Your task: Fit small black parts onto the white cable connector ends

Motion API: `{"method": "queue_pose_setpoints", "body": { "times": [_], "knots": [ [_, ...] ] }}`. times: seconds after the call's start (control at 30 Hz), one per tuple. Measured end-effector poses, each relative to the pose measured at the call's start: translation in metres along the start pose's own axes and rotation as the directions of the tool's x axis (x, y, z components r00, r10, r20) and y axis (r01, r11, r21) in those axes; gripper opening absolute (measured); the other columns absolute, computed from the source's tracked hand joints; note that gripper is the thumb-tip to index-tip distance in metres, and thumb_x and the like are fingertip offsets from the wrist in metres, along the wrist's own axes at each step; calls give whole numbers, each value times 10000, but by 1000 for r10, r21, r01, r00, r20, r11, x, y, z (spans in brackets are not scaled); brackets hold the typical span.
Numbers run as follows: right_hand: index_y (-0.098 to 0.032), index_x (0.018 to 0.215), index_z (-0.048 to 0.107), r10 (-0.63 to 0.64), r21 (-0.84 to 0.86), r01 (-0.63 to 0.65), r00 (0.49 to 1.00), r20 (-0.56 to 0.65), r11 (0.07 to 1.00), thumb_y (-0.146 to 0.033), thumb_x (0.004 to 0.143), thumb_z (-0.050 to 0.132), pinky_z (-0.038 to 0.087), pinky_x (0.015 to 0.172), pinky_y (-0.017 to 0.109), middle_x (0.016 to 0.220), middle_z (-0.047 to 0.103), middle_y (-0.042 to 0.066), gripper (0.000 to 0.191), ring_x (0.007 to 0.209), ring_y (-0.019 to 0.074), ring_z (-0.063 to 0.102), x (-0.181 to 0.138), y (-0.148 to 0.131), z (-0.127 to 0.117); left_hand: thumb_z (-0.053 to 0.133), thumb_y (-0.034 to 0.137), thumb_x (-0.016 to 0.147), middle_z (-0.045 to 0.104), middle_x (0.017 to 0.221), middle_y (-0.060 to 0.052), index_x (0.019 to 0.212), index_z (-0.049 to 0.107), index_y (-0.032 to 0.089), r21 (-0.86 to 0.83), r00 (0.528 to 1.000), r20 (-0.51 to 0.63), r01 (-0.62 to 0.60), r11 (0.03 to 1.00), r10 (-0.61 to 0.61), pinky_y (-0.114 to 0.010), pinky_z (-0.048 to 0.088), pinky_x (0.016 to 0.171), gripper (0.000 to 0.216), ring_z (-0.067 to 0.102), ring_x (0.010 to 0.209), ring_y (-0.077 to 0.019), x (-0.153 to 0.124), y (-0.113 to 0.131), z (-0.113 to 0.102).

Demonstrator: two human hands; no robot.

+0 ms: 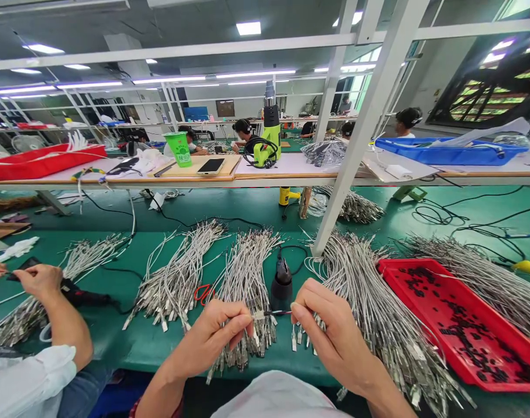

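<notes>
Between my two hands a short cable is stretched level, showing a pale connector end and a thin dark stretch. My left hand is closed, pinching the connector end between thumb and forefinger. The dark stretch runs into the fingertips of my right hand, also closed in a pinch; what lies inside those fingers is hidden. Just behind the cable a heat gun stands with its dark nozzle upward. A bundle of white cables with metal plugs lies beyond and beneath my left hand.
On the right, a red tray holds small black pieces beside a big cable bundle. A slanted white post rises from the green bench. The shelf above carries a green cup and a phone. A co-worker's arm is at left.
</notes>
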State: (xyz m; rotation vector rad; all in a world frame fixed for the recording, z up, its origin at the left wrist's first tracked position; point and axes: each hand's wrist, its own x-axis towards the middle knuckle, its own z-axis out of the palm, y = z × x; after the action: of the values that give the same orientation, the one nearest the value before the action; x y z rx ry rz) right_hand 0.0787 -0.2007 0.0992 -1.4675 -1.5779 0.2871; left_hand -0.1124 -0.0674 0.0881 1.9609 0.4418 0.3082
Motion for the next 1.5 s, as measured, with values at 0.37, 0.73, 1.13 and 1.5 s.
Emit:
{"method": "queue_pose_setpoints", "body": {
  "times": [0.37, 0.73, 1.13, 1.5],
  "knots": [
    [-218, 753, 500, -11, 24, 11, 1000, 28, 1000, -203, 956, 418, 382, 615, 317, 747, 524, 27, 219, 707, 174, 492, -17, -7, -6, 490, 344, 923, 450, 563, 43, 743, 624, 142, -25, 996, -68, -54, 998, 52, -201, 313, 527, 301, 399, 518, -83, -7, 0, 13],
    [-215, 757, 505, 8, -4, -8, 1000, 15, 1000, -214, 951, 435, 386, 631, 317, 756, 529, 26, 206, 717, 174, 484, -30, -5, -13, 552, 299, 885, 522, 587, 28, 718, 649, 145, 59, 990, -113, -83, 995, 90, -206, 317, 564, 247, 421, 555, -93, -12, 7, 24],
    [-216, 756, 493, 12, -2, -12, 1000, -6, 1000, -226, 959, 420, 364, 646, 316, 745, 516, 18, 216, 714, 177, 456, -40, -2, -21, 509, 309, 910, 561, 622, 18, 779, 672, 151, 137, 990, -103, -80, 987, 95, -204, 335, 559, 262, 459, 563, -96, -19, 19, 29],
    [-201, 764, 552, 50, 53, -46, 996, -79, 998, -262, 963, 411, 378, 653, 295, 741, 550, 24, 251, 716, 170, 486, -44, -1, -21, 439, 364, 944, 532, 533, 27, 786, 608, 149, 37, 993, -118, -25, 999, 29, -179, 390, 507, 316, 481, 487, -86, -30, 20, 28]
  ]
}}
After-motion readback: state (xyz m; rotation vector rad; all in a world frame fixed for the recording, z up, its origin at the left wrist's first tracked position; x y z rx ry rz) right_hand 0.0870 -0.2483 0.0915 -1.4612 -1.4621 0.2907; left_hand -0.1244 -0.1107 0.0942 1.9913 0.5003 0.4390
